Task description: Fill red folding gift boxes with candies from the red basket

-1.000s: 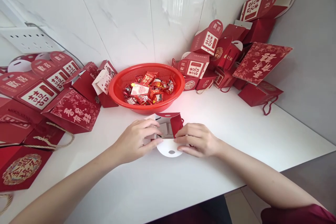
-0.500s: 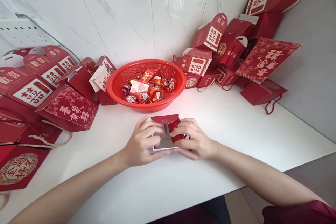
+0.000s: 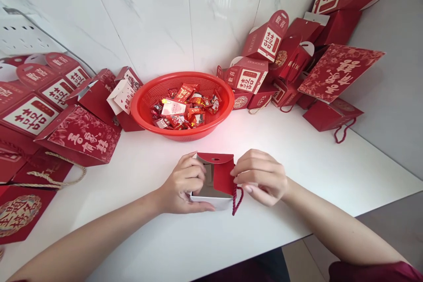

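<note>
A small red-and-white paper gift box (image 3: 222, 177) is held on the white table in front of me, its top open and its inside partly visible. My left hand (image 3: 189, 184) grips its left side, the thumb along the front wall. A rounded red flap with a hole stands at its far side, and another red flap leans over the opening from the right. From the right side hangs a dark red cord handle (image 3: 237, 200). Beside that flap is my right hand (image 3: 261, 177), fingers loosely bent, thumb apart, fingertips at the flap's edge.
Behind the box stands a red plastic basket (image 3: 142, 116) with wrapped sweets (image 3: 185, 108). Red gift boxes (image 3: 79, 136) crowd the left side; more red boxes (image 3: 251, 77) are stacked at the back right. A wall socket strip (image 3: 26, 37) with a cable is at upper left.
My right hand has moved right, off the front of the box, and its fingers have loosened. The box has shifted slightly right and nearer; its cord handle now shows.
</note>
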`<act>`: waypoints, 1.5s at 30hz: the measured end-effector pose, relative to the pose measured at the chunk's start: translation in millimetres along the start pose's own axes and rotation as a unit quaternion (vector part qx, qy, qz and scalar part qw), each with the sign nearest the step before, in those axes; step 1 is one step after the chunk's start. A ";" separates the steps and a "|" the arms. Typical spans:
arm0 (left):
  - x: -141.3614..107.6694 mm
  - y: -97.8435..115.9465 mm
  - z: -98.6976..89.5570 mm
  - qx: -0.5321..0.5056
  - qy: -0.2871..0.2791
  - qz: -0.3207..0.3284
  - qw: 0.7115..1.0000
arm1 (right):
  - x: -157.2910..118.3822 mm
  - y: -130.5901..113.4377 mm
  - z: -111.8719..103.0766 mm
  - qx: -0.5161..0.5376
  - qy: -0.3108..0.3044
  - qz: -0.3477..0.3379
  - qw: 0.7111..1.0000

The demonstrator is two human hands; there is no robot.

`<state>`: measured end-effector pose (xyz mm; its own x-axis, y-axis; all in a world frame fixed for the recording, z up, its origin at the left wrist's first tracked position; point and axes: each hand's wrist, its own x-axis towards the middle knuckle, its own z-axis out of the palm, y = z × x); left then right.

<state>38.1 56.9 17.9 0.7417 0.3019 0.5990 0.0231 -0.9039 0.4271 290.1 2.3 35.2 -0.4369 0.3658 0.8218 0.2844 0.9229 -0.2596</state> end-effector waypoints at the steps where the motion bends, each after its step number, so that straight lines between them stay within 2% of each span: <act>1: -0.4 -0.6 0.3 0.002 -0.002 -0.001 1.000 | 0.9 -2.4 2.8 0.019 -0.020 -0.003 1.000; 5: -2.1 -2.1 2.0 0.002 -0.002 0.001 1.000 | 3.7 -8.1 15.9 0.023 -0.133 -0.020 0.991; 8: -1.6 0.0 2.7 -0.002 0.012 0.011 1.000 | 1.1 -2.9 18.2 -0.035 -0.163 0.000 0.986; 12: -0.1 5.5 2.9 0.000 0.010 0.025 1.000 | -7.9 10.8 12.3 -0.066 -0.130 0.079 0.986; 16: -5.5 7.8 7.8 -0.005 0.020 0.020 1.000 | -14.5 15.8 13.8 -0.016 -0.113 0.165 0.980; 20: -14.4 6.6 17.8 -0.021 0.044 -0.047 0.998 | -14.1 9.7 23.9 0.056 -0.097 0.265 0.958; 22: -16.3 4.5 22.0 -0.051 0.043 -0.094 0.993 | -12.7 7.0 27.8 0.083 -0.086 0.290 0.949; 25: -16.4 -1.0 24.9 -0.148 0.014 -0.150 0.978 | -11.5 6.6 29.9 0.106 -0.079 0.282 0.950; 28: -16.2 -7.1 24.4 -0.251 -0.015 -0.176 0.952 | -10.9 8.5 27.7 0.113 -0.086 0.272 0.952; 32: -16.7 -11.8 22.7 -0.286 -0.018 -0.185 0.940 | -8.4 8.7 21.1 0.106 -0.118 0.251 0.955; 36: -16.5 -13.3 23.0 -0.304 -0.027 -0.190 0.933 | -5.2 6.1 15.9 0.110 -0.136 0.266 0.948; 39: -16.3 -13.7 23.1 -0.314 -0.042 -0.179 0.931 | -5.4 7.0 14.0 0.188 -0.095 0.297 0.931; 43: -17.5 -14.1 21.0 -0.303 -0.058 -0.177 0.935 | -7.9 14.2 4.1 0.287 0.020 0.305 0.908; 45: -18.6 -15.2 19.5 -0.294 -0.056 -0.176 0.938 | -8.4 18.3 -6.6 0.286 0.018 0.292 0.913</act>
<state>37.1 59.1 -12.8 0.8246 0.4856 0.2902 -0.0705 -0.4208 0.9044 304.7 15.3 26.9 -0.3214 0.8206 0.4726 -0.0371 0.4878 -0.8722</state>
